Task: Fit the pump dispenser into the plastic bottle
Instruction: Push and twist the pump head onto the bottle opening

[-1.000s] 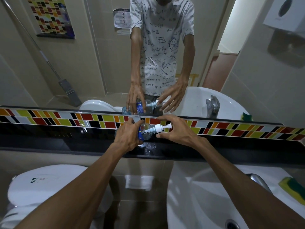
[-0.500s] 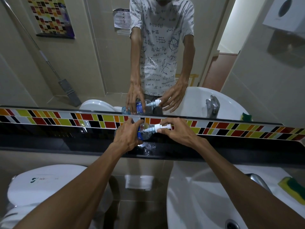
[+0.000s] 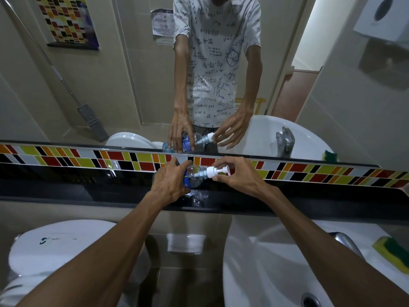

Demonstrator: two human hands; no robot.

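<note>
A clear plastic bottle [image 3: 194, 177] with a blue label lies tilted, neck pointing right, above a black ledge [image 3: 88, 191]. My left hand [image 3: 171, 181] is wrapped around its body. A white pump dispenser [image 3: 215, 171] sits in the bottle's neck, its nozzle pointing right. My right hand [image 3: 236, 176] pinches the pump's collar between thumb and fingers. The mirror [image 3: 132, 85] above the ledge reflects both hands and the bottle.
A band of coloured tiles [image 3: 66, 159] runs behind the ledge. Below are a white toilet tank [image 3: 55, 244] at left and a white basin [image 3: 265, 273] at right, with a tap [image 3: 345, 240] and a yellow-green sponge [image 3: 391, 253].
My right hand has shifted its fingers on the pump, now pinching at the collar with the nozzle exposed. The bottle and left hand have stayed almost still.
</note>
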